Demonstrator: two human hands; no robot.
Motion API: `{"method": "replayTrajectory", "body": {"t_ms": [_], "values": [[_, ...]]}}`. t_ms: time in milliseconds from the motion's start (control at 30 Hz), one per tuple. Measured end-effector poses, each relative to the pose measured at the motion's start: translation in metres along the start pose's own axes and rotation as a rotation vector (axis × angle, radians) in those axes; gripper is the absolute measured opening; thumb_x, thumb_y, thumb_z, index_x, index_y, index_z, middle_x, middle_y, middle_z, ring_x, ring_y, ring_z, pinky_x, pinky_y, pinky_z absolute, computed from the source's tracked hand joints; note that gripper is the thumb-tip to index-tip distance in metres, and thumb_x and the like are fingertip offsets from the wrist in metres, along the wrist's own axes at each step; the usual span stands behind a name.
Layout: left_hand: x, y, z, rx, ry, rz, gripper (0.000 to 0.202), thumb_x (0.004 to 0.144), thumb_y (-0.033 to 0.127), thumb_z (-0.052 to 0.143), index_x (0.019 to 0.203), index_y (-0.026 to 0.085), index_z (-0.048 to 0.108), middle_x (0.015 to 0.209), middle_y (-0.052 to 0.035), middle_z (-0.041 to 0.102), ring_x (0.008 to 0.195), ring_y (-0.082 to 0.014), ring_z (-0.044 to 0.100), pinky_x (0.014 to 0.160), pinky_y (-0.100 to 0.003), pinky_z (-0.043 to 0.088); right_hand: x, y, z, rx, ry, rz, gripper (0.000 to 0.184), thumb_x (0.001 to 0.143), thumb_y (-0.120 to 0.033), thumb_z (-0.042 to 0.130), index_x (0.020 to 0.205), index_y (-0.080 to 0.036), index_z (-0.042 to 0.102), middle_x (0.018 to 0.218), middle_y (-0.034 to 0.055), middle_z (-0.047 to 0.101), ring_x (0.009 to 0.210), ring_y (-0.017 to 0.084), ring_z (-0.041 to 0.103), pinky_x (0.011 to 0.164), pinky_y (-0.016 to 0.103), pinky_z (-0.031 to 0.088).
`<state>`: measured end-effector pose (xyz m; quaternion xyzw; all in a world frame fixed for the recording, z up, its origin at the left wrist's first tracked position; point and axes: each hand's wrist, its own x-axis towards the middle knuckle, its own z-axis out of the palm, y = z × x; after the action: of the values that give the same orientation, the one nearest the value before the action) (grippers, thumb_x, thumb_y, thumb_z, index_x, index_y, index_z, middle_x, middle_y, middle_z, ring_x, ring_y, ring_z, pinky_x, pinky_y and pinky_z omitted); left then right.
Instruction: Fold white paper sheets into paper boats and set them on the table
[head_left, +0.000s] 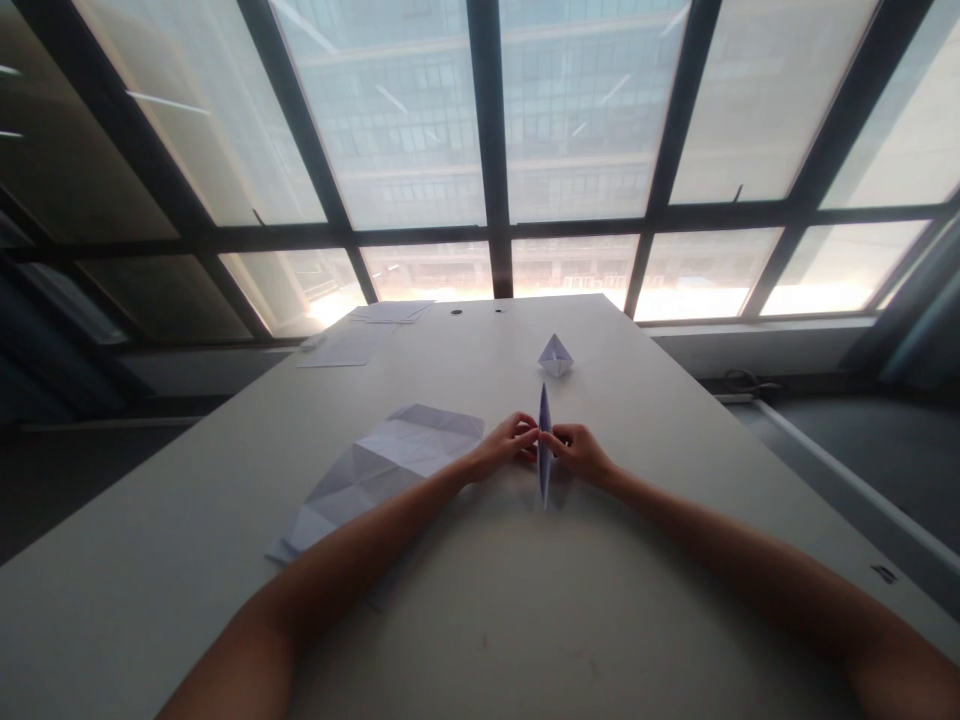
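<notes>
A narrow, pointed folded paper piece (pixel 544 445) stands on edge at the middle of the white table (pixel 480 600). My left hand (pixel 506 445) pinches it from the left side, fingers closed. From the right, my right hand (pixel 581 450) pinches the same piece, fingers closed. A small finished folded paper shape (pixel 556 356) sits on the table just beyond the hands. A creased, unfolded paper sheet (pixel 382 470) lies flat to the left of my left hand.
Several flat paper sheets (pixel 352 340) lie at the table's far left corner. Two small dark dots (pixel 457 312) sit near the far edge. Large windows with dark frames (pixel 491 150) fill the background beyond the table.
</notes>
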<state>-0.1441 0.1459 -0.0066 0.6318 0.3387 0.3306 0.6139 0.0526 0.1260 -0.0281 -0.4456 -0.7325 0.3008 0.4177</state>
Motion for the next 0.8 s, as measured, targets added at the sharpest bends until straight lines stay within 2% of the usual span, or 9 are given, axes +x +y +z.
{"method": "replayTrajectory", "body": {"t_ms": [167, 267, 367, 467, 667, 800], "values": [[0.001, -0.002, -0.001, -0.071, -0.008, -0.025, 0.041, 0.086, 0.039, 0.064, 0.118, 0.017, 0.050, 0.094, -0.0072, 0.069, 0.081, -0.0205, 0.069, 0.075, -0.035, 0.056, 0.000, -0.001, -0.001, 0.011, 0.002, -0.005, 0.047, 0.087, -0.056, 0.053, 0.059, -0.017, 0.053, 0.056, -0.0024, 0.044, 0.056, 0.012, 0.037, 0.052, 0.025, 0.028], [0.002, -0.002, 0.000, -0.082, 0.048, -0.023, 0.044, 0.081, 0.027, 0.061, 0.124, 0.018, 0.051, 0.091, -0.0050, 0.069, 0.080, -0.0199, 0.068, 0.073, -0.032, 0.054, 0.002, 0.001, -0.001, 0.020, 0.022, 0.015, 0.037, 0.084, -0.043, 0.053, 0.058, -0.017, 0.054, 0.056, -0.0017, 0.046, 0.056, 0.013, 0.039, 0.052, 0.025, 0.028], [0.003, -0.001, 0.001, -0.045, 0.058, 0.009, 0.048, 0.072, 0.021, 0.065, 0.119, 0.016, 0.056, 0.090, -0.0043, 0.069, 0.079, -0.0193, 0.067, 0.071, -0.028, 0.052, 0.004, 0.004, -0.002, 0.031, 0.067, 0.045, 0.028, 0.080, -0.034, 0.052, 0.057, -0.017, 0.053, 0.055, -0.0025, 0.046, 0.055, 0.012, 0.039, 0.052, 0.025, 0.028], [0.004, 0.002, 0.001, -0.003, 0.071, 0.045, 0.047, 0.067, 0.019, 0.070, 0.112, 0.014, 0.061, 0.092, -0.0055, 0.069, 0.081, -0.0194, 0.065, 0.072, -0.026, 0.049, 0.006, 0.005, -0.004, 0.063, 0.097, 0.092, 0.025, 0.077, -0.033, 0.053, 0.058, -0.017, 0.056, 0.055, -0.0024, 0.049, 0.055, 0.012, 0.042, 0.052, 0.025, 0.030], [0.000, 0.009, 0.002, 0.075, 0.086, 0.037, 0.030, 0.068, 0.021, 0.074, 0.096, 0.011, 0.071, 0.087, -0.0059, 0.071, 0.077, -0.0188, 0.064, 0.069, -0.025, 0.046, 0.008, 0.003, -0.008, 0.137, 0.095, 0.161, 0.022, 0.072, -0.033, 0.057, 0.057, -0.017, 0.056, 0.053, -0.0025, 0.051, 0.052, 0.012, 0.044, 0.051, 0.025, 0.030], [-0.001, 0.009, 0.002, 0.052, 0.111, 0.023, 0.026, 0.067, 0.020, 0.074, 0.091, 0.011, 0.073, 0.081, -0.0047, 0.072, 0.072, -0.0174, 0.063, 0.067, -0.024, 0.045, 0.008, 0.004, -0.010, 0.185, 0.108, 0.203, 0.021, 0.072, -0.032, 0.057, 0.056, -0.018, 0.056, 0.051, -0.0028, 0.051, 0.049, 0.011, 0.043, 0.049, 0.024, 0.029]]}}
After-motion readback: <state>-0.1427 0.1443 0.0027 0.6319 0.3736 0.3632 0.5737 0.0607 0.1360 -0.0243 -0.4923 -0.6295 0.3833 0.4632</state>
